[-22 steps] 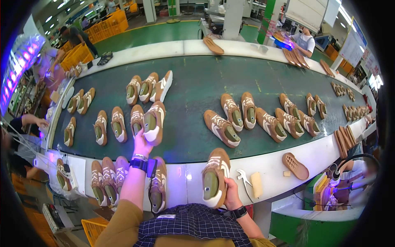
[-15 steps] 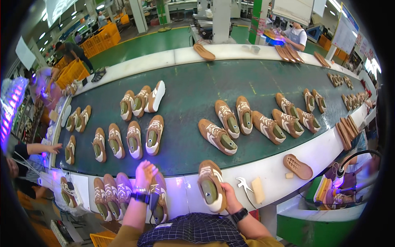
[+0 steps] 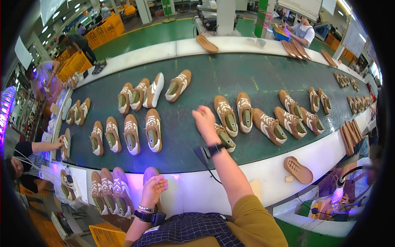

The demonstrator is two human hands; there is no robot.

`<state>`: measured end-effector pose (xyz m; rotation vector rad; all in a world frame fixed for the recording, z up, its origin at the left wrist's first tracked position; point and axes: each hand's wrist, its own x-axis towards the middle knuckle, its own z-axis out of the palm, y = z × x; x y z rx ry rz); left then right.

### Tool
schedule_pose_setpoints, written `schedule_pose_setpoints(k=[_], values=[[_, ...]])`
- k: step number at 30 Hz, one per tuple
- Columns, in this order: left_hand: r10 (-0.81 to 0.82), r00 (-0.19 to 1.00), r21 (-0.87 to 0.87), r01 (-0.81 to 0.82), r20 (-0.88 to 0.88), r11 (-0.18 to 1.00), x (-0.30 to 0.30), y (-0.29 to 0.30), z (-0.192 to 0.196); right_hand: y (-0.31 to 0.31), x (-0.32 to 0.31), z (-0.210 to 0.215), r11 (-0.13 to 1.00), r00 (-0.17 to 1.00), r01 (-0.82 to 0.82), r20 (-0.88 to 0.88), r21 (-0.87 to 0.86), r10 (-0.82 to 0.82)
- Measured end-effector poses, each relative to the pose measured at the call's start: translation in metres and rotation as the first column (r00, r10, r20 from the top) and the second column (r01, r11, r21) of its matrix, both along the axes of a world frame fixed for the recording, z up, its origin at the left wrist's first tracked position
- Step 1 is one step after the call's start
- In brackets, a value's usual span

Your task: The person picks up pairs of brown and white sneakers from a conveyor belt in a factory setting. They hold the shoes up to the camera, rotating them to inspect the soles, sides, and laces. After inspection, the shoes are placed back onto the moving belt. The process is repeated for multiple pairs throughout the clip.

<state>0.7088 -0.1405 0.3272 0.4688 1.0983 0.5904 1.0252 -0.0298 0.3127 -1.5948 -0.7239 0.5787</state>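
My right hand (image 3: 204, 121) reaches over the green conveyor belt (image 3: 185, 158), empty, its fingers loosely curved. It is beside a brown-and-white sneaker (image 3: 226, 141) that my wrist partly covers. Beyond it, another sneaker (image 3: 178, 85) lies tilted on the belt, touched by no hand. Held low over the white ledge (image 3: 181, 201), my left hand (image 3: 154, 187) is open and empty, fingers apart. Behind that hand stands a sneaker (image 3: 150, 172), mostly hidden and lit purple. Several more sneakers (image 3: 120, 191) stand side by side on the ledge to the left.
Rows of sneakers (image 3: 131, 133) sit on the belt at left and right. A brown sole (image 3: 298, 169) lies on the near ledge; another sole (image 3: 207, 43) is on the far ledge. At the left, a co-worker's hand (image 3: 61, 143) touches a shoe. A cable hangs from my right wrist.
The sneaker from my right hand now lies on the belt's far side, released. My right hand has moved up from the ledge over the belt. My left hand has lowered slightly.
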Motion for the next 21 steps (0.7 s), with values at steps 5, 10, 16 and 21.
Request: schedule_pose_setpoints(k=[5, 10, 16, 21], values=[[-0.031, 0.999, -0.093, 0.03, -0.008, 0.995, 0.007, -0.022, -0.01, -0.135, 0.014, -0.021, 0.917, 0.911, 0.281, 0.38, -0.283, -0.162], [-0.139, 0.99, -0.069, 0.141, 0.038, 0.988, 0.032, -0.022, -0.011, -0.153, 0.02, -0.06, 0.829, 0.922, 0.304, 0.364, -0.47, -0.132], [-0.147, 0.988, -0.065, 0.15, 0.05, 0.987, 0.036, -0.022, -0.01, -0.125, -0.021, -0.024, 0.762, 0.972, 0.025, 0.195, -0.648, 0.133], [-0.134, 0.99, -0.047, 0.135, 0.033, 0.99, 0.038, -0.027, -0.004, -0.084, -0.021, -0.058, 0.734, 0.976, 0.148, 0.217, -0.663, -0.002]])
